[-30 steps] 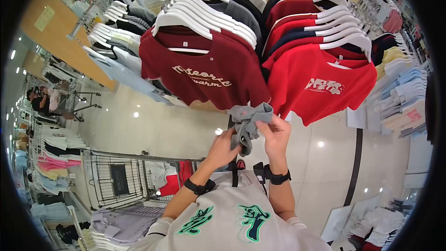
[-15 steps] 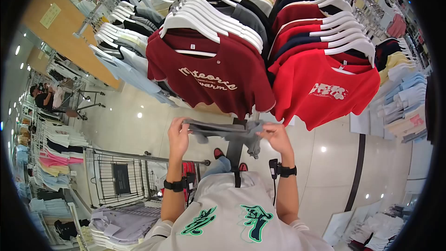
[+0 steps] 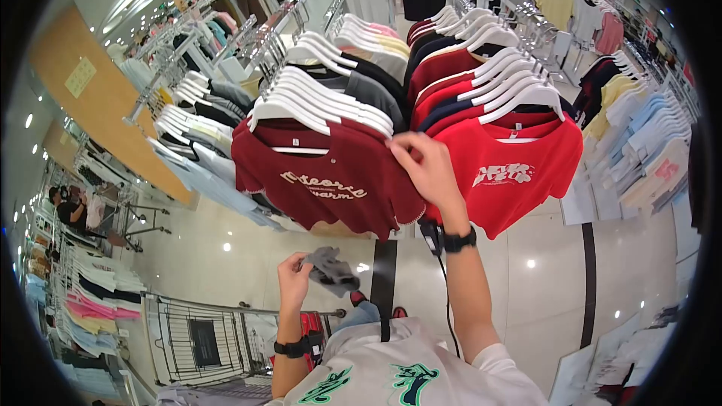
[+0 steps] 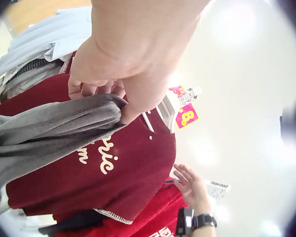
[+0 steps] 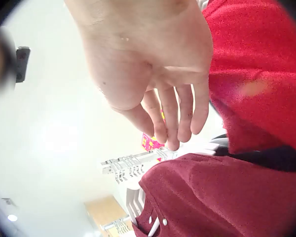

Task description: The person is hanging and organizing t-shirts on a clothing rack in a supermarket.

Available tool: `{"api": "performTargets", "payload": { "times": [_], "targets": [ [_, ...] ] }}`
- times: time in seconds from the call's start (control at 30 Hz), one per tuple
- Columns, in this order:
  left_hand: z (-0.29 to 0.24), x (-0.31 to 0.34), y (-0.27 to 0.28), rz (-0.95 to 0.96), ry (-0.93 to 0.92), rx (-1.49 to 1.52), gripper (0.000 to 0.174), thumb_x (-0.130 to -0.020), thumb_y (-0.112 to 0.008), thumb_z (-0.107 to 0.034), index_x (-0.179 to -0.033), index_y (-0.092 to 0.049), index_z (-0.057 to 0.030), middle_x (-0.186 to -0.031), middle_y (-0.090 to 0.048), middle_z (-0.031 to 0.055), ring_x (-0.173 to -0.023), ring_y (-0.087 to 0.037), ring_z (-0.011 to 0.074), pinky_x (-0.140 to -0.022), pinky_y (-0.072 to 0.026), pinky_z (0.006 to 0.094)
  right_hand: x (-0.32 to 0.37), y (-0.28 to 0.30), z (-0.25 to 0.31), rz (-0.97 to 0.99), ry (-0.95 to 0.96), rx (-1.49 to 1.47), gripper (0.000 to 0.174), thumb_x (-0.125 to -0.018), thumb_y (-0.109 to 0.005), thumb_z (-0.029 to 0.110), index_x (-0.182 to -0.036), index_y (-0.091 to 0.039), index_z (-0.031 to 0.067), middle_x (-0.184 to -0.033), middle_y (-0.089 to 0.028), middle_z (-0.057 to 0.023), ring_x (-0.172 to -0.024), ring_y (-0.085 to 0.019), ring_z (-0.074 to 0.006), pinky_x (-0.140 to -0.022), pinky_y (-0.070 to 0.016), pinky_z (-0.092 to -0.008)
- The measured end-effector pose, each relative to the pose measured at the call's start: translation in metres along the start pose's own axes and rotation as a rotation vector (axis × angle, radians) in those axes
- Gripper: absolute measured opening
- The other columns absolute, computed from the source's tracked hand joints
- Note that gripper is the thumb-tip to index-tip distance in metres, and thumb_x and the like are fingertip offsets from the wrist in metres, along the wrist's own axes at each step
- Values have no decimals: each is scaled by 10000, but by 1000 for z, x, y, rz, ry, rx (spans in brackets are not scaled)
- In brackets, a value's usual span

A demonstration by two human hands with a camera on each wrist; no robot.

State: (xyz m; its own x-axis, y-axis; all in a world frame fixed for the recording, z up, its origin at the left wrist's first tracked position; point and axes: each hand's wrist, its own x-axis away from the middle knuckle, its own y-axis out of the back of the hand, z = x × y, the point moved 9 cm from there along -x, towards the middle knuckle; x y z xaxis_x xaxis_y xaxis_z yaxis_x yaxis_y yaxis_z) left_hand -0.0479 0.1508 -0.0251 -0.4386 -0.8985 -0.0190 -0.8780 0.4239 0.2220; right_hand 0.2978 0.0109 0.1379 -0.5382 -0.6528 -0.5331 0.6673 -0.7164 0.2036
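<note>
My left hand (image 3: 293, 280) pinches a bunched grey cloth garment (image 3: 331, 269) by one end, low in front of my body. In the left wrist view the grey fabric (image 4: 54, 126) hangs in folds between thumb and fingers. My right hand (image 3: 427, 169) is raised at the shoulder of a maroon T-shirt (image 3: 320, 180) with cream lettering. The right wrist view shows its fingers (image 5: 171, 116) loosely bent, holding nothing. Beside it hangs a bright red T-shirt (image 3: 519, 154) with white print.
White hangers (image 3: 331, 98) fill two metal rails ahead. A wire shopping cart (image 3: 203, 342) stands at lower left with clothes in it. More racks line both sides, with light blue shirts (image 3: 643, 143) on the right. A wooden panel (image 3: 90, 105) rises at the left.
Both hands held the grey garment, then stretched it between them. Now my right hand has let go and moved up to the maroon shirt; the left keeps the garment, lower. The head view has tilted up.
</note>
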Motion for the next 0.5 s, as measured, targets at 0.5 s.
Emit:
{"api": "performTargets", "payload": {
  "times": [0.5],
  "targets": [
    [21, 24, 25, 170, 82, 57, 177, -859, -630, 82, -1006, -726, 60, -916, -734, 57, -840, -675, 112, -784, -537, 256, -135, -68, -48, 135, 15, 113, 212, -921, -711, 216, -986, -738, 16, -922, -681, -130, -868, -652, -282, -809, -509, -391]
  ]
}}
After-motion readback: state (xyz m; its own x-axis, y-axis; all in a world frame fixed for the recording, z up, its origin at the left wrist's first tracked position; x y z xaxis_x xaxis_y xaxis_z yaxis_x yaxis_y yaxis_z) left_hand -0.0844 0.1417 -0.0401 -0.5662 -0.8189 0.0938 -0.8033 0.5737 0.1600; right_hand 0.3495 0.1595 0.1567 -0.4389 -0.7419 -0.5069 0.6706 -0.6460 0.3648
